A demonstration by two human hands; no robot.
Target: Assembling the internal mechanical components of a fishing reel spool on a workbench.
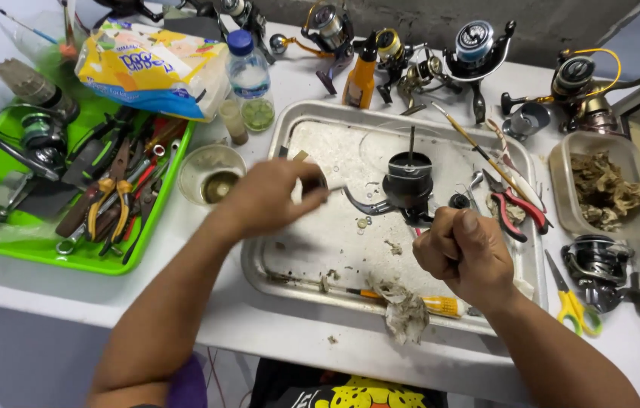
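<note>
My left hand point(268, 198) hovers over the left part of a metal tray point(290, 268), its fingers closed on a small dark part with a thin metal piece sticking out to the right. My right hand point(465, 253) is clenched around the lower end of a black fishing reel body point(408, 185), which stands in the tray with a thin shaft pointing up. A curved dark piece lies just left of the reel. The part in the left hand is mostly hidden by the fingers.
A green tray point(3, 238) of pliers and tools sits at left. A glass cup point(211, 175), water bottle point(249, 75) and tissue pack point(150, 68) stand nearby. Several reels line the back. Red pliers point(518, 204), yellow scissors point(573, 306), a dirty rag point(407, 313).
</note>
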